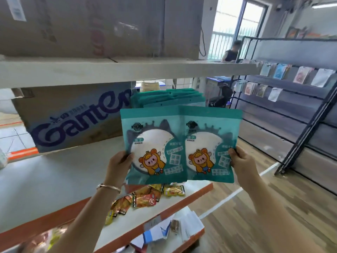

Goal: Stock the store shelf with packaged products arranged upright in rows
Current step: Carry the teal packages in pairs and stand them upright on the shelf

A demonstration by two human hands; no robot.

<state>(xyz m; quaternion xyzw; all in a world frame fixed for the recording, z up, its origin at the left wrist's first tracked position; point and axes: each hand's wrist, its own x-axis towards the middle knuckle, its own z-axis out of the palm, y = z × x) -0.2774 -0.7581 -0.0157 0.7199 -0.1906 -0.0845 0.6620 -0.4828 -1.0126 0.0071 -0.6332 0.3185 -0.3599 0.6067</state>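
Two teal mirror packets with a cartoon figure are held up side by side in front of the shelf. My left hand (pixel 119 161) grips the left packet (pixel 153 143) at its lower left edge. My right hand (pixel 240 161) grips the right packet (pixel 209 143) at its lower right edge. The right packet slightly overlaps the left one. Behind them, rows of matching teal packets (pixel 169 98) stand upright on the white shelf board (pixel 54 176). A bracelet circles my left wrist.
A Ganten cardboard box (pixel 76 117) sits on the shelf, left of the rows. Loose snack sachets (pixel 145 198) lie at the shelf's front edge. Cartons fill the upper shelf (pixel 109 70). A dark display rack (pixel 300 99) stands right; a person (pixel 231 52) is at the back.
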